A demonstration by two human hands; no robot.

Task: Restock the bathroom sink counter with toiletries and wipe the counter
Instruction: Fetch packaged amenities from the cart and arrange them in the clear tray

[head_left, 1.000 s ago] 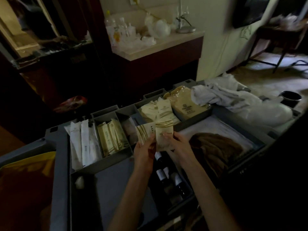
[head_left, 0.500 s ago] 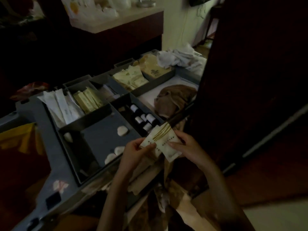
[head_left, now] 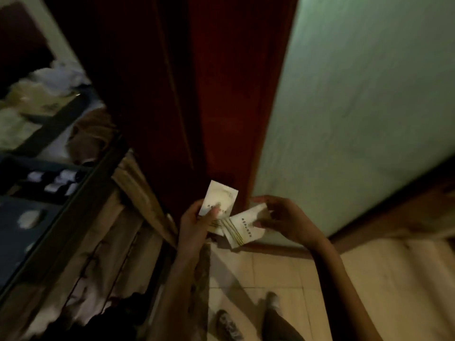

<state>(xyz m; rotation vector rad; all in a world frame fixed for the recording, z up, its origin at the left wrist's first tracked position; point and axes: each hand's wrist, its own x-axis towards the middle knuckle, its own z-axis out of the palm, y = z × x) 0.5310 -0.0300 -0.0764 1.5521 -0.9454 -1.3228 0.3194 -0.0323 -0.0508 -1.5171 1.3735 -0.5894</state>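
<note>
Head camera faces down, seemingly near left hand (head_left: 194,227), right hand (head_left: 288,220).

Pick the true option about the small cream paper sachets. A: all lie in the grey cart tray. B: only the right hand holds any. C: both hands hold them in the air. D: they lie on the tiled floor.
C: the left hand pinches an upright cream sachet and the right hand holds a tilted striped sachet.
</note>
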